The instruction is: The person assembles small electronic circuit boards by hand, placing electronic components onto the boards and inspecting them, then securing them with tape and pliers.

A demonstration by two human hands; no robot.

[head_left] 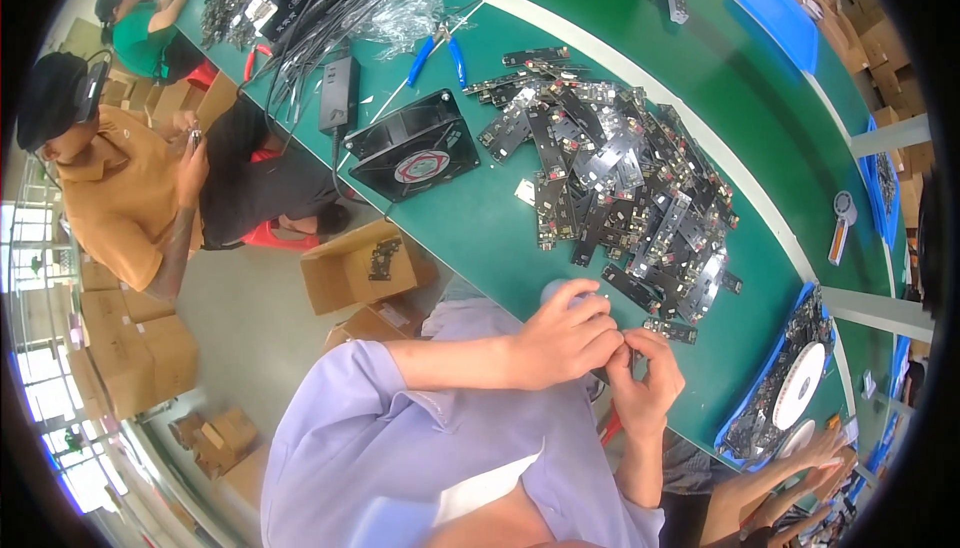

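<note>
My left hand (pixel 565 343) and my right hand (pixel 645 378) meet at the table's near edge. Fingers of both are closed in a pinch around something small and dark between them, mostly hidden by the fingers. A rounded bluish-grey thing (pixel 553 292) shows partly behind my left hand; I cannot tell whether that hand touches it. Just beyond my hands, a large heap of narrow black circuit boards (pixel 625 173) spreads over the green table (pixel 470 258). One loose board (pixel 670 330) lies beside my right fingertips.
Left of the heap stands a black fan (pixel 415 148), by a black power adapter (pixel 339 93) and blue-handled pliers (pixel 436 56). At the right is a blue tray (pixel 735 428) of boards with a white reel (pixel 798 386). Co-workers sit on both sides; a cardboard box (pixel 360 273) stands below the edge.
</note>
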